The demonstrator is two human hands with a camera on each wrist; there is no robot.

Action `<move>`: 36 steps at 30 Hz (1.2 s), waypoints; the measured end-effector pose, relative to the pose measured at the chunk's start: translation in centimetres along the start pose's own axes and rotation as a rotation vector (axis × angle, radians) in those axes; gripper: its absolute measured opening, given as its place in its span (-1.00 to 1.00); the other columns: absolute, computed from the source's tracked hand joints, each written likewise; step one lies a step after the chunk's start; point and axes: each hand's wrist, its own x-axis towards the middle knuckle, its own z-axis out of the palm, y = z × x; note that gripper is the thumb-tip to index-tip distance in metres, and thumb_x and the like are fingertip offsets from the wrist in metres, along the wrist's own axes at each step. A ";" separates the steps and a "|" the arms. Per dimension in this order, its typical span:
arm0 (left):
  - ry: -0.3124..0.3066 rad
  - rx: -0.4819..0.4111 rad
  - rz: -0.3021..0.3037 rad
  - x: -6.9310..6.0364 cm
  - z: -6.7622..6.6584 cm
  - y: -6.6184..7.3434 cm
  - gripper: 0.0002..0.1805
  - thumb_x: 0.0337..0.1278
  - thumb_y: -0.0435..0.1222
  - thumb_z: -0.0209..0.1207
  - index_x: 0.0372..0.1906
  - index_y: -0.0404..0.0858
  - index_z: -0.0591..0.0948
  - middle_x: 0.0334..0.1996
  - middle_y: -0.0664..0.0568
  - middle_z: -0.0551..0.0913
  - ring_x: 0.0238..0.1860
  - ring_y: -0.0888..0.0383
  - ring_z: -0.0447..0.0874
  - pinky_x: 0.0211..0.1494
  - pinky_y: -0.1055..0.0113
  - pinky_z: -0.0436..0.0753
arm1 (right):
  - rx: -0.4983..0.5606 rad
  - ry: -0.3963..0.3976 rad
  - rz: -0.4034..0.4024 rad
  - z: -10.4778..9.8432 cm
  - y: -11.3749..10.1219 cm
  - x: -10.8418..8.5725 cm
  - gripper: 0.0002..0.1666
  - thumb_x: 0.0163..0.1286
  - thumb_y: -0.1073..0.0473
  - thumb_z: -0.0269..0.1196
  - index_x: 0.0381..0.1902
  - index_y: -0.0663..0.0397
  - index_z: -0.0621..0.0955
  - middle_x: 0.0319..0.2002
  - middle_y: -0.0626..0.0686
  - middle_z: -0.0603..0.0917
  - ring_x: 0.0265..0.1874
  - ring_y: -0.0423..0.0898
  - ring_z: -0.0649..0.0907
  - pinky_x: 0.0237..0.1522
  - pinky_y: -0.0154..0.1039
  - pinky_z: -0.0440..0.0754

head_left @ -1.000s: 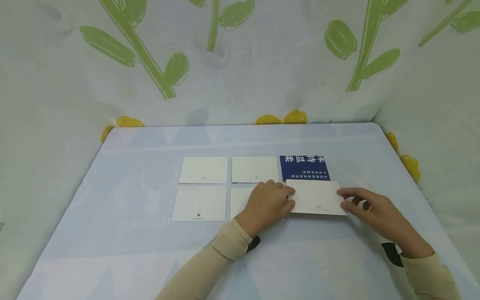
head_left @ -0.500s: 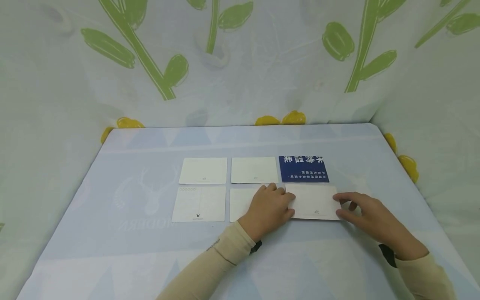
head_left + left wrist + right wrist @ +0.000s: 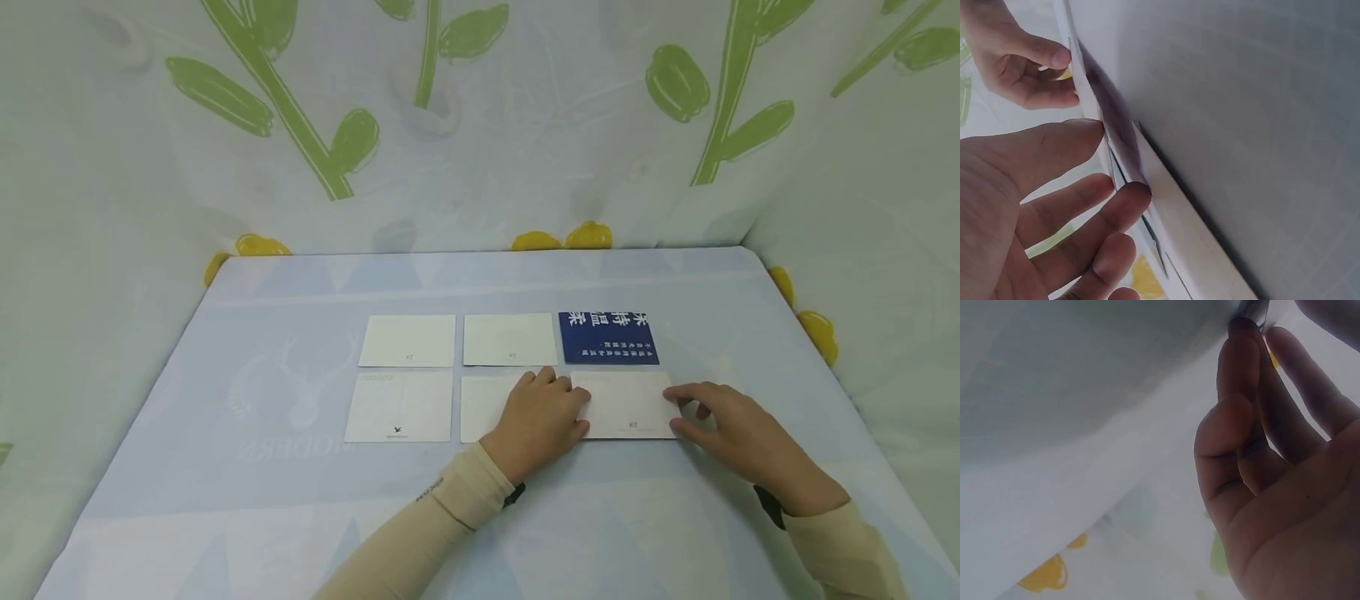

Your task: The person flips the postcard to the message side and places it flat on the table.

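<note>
A white postcard (image 3: 622, 404) with a small printed mark lies low over the table, at the right end of the front row. My left hand (image 3: 536, 417) holds its left edge between thumb and fingers. At the opposite edge, my right hand (image 3: 738, 433) holds it with thumb and forefinger. In the left wrist view the postcard's edge runs past the thumb of the left hand (image 3: 1054, 187), with a shadow under it. The right wrist view shows the right hand (image 3: 1279, 462) with its fingers bent and mostly hides the postcard. A middle white postcard (image 3: 483, 404) is partly covered by my left hand.
Just behind the held postcard lies a dark blue card (image 3: 609, 340) with white lettering. Two white postcards, left (image 3: 407, 342) and middle (image 3: 512, 340), share that back row. Another postcard (image 3: 398, 408) with a bird mark lies front left. A patterned cloth covers the table (image 3: 285, 483).
Both hands have brought the postcard toward the front and down to the table, uncovering the blue card's lower edge. Over the last half second it has settled slightly flatter.
</note>
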 end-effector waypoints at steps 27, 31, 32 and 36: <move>0.024 0.042 0.005 0.2 0.8 0.1 -0.82 0.17 -0.05 0.39 -0.24 -0.03 0.80 -0.36 0.13 0.68 -0.36 0.17 0.44 -0.33 0.36 0.38 | -0.015 0.047 -0.001 1.0 0.3 0.1 -0.52 0.22 0.17 0.49 0.10 0.09 0.68 -0.01 0.10 0.65 -0.21 -0.01 0.59 -0.24 -0.06 0.59; 0.023 0.039 0.004 0.2 0.8 0.1 -0.82 0.17 -0.05 0.39 -0.23 -0.03 0.80 -0.35 0.13 0.68 -0.35 0.17 0.45 -0.33 0.36 0.39 | -0.019 0.053 -0.005 1.0 0.4 0.0 -0.52 0.22 0.16 0.50 0.10 0.09 0.68 -0.01 0.11 0.64 -0.21 -0.01 0.59 -0.24 -0.05 0.59; 0.023 0.040 0.006 0.2 0.8 0.1 -0.81 0.17 -0.04 0.39 -0.22 -0.03 0.80 -0.35 0.13 0.68 -0.36 0.17 0.45 -0.33 0.37 0.39 | -0.018 0.052 -0.005 0.9 0.3 0.0 -0.51 0.22 0.16 0.50 0.11 0.10 0.68 -0.02 0.11 0.64 -0.21 -0.01 0.59 -0.24 -0.05 0.59; 0.027 0.044 0.011 0.2 0.7 -0.1 -0.80 0.17 -0.04 0.39 -0.20 -0.04 0.80 -0.36 0.14 0.68 -0.36 0.18 0.46 -0.35 0.37 0.38 | -0.017 0.056 -0.007 0.7 0.3 -0.1 -0.50 0.22 0.15 0.50 0.11 0.11 0.67 -0.03 0.11 0.65 -0.20 0.00 0.60 -0.23 -0.04 0.59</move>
